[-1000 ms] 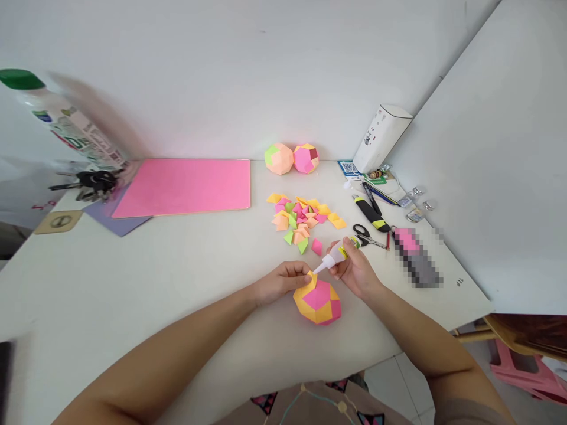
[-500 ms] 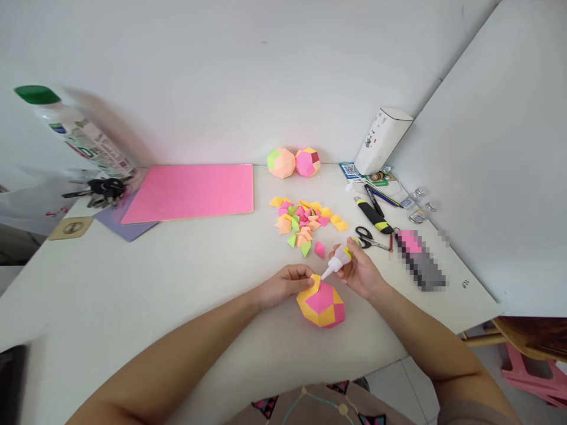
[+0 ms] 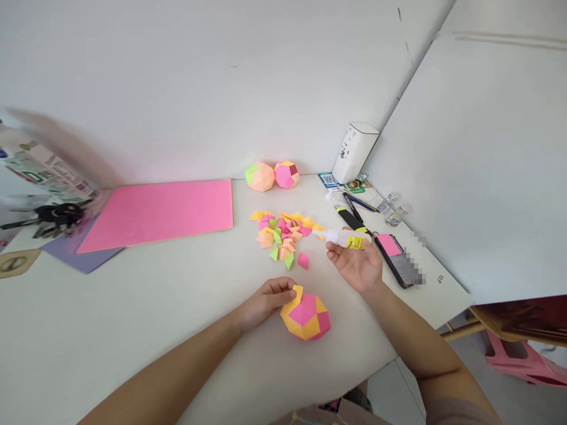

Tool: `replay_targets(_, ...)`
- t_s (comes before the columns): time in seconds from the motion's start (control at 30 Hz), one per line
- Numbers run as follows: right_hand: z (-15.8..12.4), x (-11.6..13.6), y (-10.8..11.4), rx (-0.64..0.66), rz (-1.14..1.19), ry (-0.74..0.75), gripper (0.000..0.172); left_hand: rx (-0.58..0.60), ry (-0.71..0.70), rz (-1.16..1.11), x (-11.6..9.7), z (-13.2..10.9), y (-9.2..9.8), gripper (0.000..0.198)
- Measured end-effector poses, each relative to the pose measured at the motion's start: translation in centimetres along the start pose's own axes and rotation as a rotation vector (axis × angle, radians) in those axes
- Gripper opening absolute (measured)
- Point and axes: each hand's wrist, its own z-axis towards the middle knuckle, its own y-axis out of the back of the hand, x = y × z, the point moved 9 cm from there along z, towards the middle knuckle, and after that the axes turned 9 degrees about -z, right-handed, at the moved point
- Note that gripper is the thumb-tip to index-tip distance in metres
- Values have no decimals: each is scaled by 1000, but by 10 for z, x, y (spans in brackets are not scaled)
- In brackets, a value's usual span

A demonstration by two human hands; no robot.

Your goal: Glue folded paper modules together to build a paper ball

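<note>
Between thumb and fingers, my left hand (image 3: pixel 269 302) pinches a yellow flap at the upper left of a pink-and-yellow folded paper ball (image 3: pixel 305 321). The ball rests on the table. My right hand (image 3: pixel 358 262) holds a glue bottle (image 3: pixel 342 237) with a yellow label, lying nearly level across the fingers, its thin nozzle pointing left. The nozzle is away from the ball, near a heap of folded paper pieces (image 3: pixel 283 227) in yellow, pink, green and peach. A single pink piece (image 3: pixel 303 260) lies between the heap and the ball.
Two finished-looking paper balls (image 3: pixel 260 177) sit against the wall. A pink sheet (image 3: pixel 163 212) lies left over a purple one. To the right are a white box (image 3: pixel 355 153), a cutter (image 3: pixel 352 219), small bottles (image 3: pixel 396 215) and a phone (image 3: pixel 394 260). Keys (image 3: pixel 59 217) lie at far left.
My right hand has lifted the glue bottle away from the ball and turned it nearly level. My left hand keeps its pinch on the flap. The camera view has shifted right.
</note>
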Motion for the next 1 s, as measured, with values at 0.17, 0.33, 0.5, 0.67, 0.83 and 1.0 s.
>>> replay_targets(0.17, 8, 12, 12, -61, 27, 9, 34, 10, -9, -8, -1, 1, 0, 24)
replay_targets(0.33, 13, 2, 18, -53, -9, -31, 23, 25, -31, 3, -2, 2, -1, 23)
replay_targets(0.5, 11, -14, 21, -64, 33, -126, 15, 13, -29, -3, -2, 3, 0, 22)
replay_targets(0.67, 11, -25, 15, -13, 43, -227, 27, 13, -35, 0, -2, 2, 0, 22)
replay_targets(0.83, 13, -26, 6, 56, 8, -198, 29, 14, -38, -1, -3, 2, -1, 22)
replay_targets(1.0, 11, -28, 4, 106, -114, -174, 26, 7, -26, -3, -2, 2, 0, 23)
